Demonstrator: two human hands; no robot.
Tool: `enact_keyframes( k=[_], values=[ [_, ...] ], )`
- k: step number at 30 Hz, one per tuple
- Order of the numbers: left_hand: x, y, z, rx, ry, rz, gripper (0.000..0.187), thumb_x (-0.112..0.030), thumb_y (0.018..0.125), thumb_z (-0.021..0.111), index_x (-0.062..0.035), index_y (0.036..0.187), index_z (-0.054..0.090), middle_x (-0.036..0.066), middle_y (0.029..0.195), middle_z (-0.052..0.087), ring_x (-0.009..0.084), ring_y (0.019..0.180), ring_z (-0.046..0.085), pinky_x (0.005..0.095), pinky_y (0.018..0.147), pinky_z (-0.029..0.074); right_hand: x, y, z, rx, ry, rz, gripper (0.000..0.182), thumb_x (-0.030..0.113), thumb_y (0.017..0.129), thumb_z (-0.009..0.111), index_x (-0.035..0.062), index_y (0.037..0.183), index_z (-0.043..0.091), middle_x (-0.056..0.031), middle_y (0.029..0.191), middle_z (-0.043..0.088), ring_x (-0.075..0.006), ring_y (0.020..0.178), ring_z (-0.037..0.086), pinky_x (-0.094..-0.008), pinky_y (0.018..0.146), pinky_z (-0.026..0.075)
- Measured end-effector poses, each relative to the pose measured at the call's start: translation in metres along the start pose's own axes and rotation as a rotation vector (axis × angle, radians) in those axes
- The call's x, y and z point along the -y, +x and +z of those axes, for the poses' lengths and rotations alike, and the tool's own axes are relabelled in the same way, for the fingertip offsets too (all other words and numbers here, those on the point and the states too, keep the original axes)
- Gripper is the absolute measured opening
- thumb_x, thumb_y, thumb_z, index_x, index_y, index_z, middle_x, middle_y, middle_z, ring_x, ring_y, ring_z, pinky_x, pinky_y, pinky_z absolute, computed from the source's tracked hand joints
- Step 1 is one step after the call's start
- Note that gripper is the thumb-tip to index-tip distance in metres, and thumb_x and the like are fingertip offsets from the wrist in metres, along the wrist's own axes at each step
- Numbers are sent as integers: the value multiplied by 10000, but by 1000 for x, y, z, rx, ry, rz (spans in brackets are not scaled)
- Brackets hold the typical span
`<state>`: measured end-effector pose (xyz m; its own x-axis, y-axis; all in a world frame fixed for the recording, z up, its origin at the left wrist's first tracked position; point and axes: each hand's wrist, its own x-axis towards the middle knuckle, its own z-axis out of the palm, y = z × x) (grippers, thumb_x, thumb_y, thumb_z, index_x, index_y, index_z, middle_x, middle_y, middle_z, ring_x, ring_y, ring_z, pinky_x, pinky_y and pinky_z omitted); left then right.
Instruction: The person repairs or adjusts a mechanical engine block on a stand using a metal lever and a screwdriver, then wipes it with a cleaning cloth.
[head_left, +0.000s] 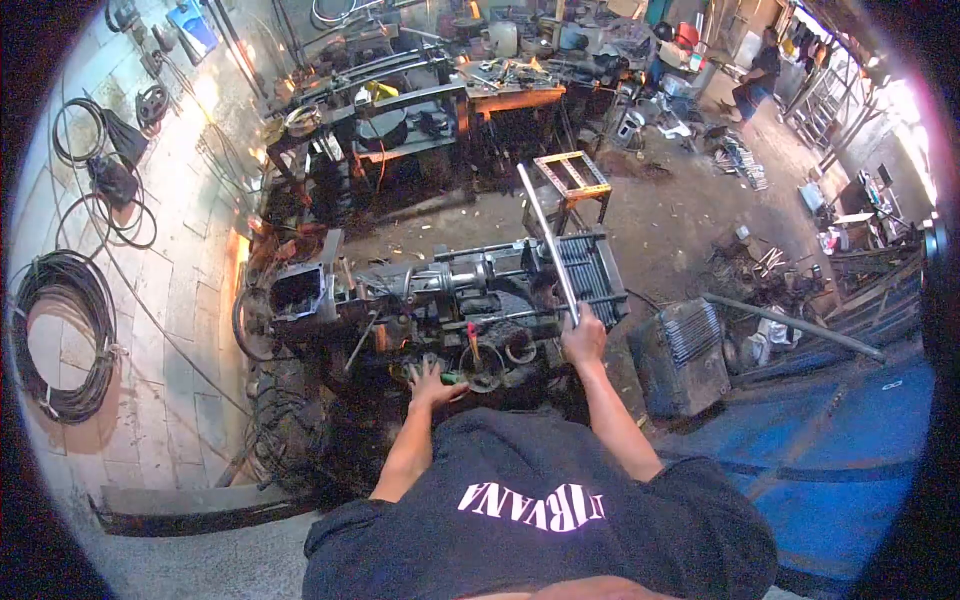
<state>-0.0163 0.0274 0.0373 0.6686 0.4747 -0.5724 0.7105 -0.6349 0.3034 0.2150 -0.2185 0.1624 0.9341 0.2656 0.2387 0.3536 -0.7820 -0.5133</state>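
My right hand (583, 340) is closed round the lower end of a long, shiny metal rod (548, 235), which slants up and to the left. Below the near side of a dark, greasy lathe (450, 280), my left hand (430, 384) has its fingers spread, beside a small green item (453, 379). A tool with a red handle (472, 329) stands just right of that hand, near a round metal ring (481, 368). The rod passes over the ribbed right end of the machine (582, 270).
A small metal stool (572, 175) stands beyond the machine. Cluttered workbenches (515, 98) line the back. A finned metal block (688, 350) and a long pipe (800, 328) lie at right. Coiled cable (65, 335) hangs at left. A seated person (762, 80) is far back right.
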Motion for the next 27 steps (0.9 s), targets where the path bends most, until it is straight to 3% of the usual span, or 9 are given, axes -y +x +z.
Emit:
enact_keyframes(
  k=[16,25,27],
  values=[
    [-1,-2,0,-69,-110,6,1034,-786,713,528,-95,1459,339,173,1566,116,448,1426,-1,537,1150,46,3,0,-5,-41,22,7,262,253,856,608,75,1046,586,-205,816,662,-399,759,646,-511,675,502],
    [4,-1,-1,-40,-116,24,898,-679,747,582,-161,1451,372,143,1572,122,445,1428,-5,558,1144,73,6,3,-10,26,45,84,276,236,842,618,75,1067,612,-227,799,653,-416,762,639,-502,683,491],
    [3,-4,-1,-52,-144,44,872,-705,773,519,-167,1446,385,116,1581,98,439,1430,-12,537,1151,51,3,4,-8,9,33,73,283,239,841,618,78,1074,612,-228,804,654,-416,764,639,-501,685,492]
  ],
)
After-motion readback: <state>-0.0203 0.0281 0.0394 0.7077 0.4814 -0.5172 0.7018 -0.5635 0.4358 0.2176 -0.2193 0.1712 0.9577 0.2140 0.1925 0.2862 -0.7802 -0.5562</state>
